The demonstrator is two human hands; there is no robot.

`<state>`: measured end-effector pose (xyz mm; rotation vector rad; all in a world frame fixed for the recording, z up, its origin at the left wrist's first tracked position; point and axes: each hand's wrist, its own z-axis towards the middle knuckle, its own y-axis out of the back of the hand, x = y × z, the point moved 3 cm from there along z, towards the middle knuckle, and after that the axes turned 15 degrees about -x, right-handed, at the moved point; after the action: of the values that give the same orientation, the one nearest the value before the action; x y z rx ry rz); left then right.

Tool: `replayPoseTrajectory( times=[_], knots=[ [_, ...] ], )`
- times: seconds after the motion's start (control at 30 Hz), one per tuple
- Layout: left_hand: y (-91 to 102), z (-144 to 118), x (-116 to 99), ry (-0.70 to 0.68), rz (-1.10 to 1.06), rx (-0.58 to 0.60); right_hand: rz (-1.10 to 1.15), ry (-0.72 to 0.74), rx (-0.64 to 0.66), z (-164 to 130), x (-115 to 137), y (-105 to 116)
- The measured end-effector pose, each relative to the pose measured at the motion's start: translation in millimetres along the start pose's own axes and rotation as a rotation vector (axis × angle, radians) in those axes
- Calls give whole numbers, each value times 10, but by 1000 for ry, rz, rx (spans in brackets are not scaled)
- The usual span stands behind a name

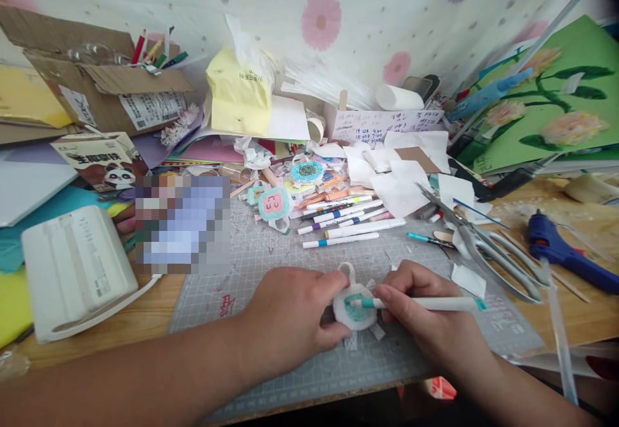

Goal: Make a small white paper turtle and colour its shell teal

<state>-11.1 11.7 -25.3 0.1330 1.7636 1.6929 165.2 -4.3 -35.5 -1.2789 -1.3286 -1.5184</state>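
Observation:
A small round white craft piece (pixel 342 314) with a loop on top and a teal-coloured centre lies at the front of the grey cutting mat (pixel 217 356). My left hand (pixel 300 307) grips its left edge between thumb and fingers. In my right hand (pixel 420 304) is a white marker pen (pixel 445 304) with teal ends, held nearly level. Its tip meets the teal patch in the middle of the piece. Pale strips stick out below and beside the piece. Behind my hands, several marker pens (pixel 341 240) lie in a row.
Finished-looking coloured pieces (pixel 275 204) and paper scraps (pixel 399 188) crowd the mat's back. Large scissors (pixel 483 246) and a blue glue gun (pixel 570 253) lie right. At left are a white device (pixel 77 272) with a cable and a cardboard box (pixel 111 85). A yellow tissue pack (pixel 240 91) stands behind.

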Motion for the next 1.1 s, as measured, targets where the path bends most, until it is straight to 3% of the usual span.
replayPoseTrajectory(
  times=[0.13, 0.3, 0.47, 1.1],
  knots=[
    [1, -11, -3, -5, -11, -5, -2, -2, -31, 6, -12, -4],
    [13, -9, -6, 2, -24, 2, -57, 61, 45, 14, 9, -5],
    [29, -5, -17, 6, -25, 6, -12, 8, 34, 21, 5, 12],
    [35, 7, -10, 1, -4, 18, -50, 37, 98, 67, 38, 51]
  ],
)
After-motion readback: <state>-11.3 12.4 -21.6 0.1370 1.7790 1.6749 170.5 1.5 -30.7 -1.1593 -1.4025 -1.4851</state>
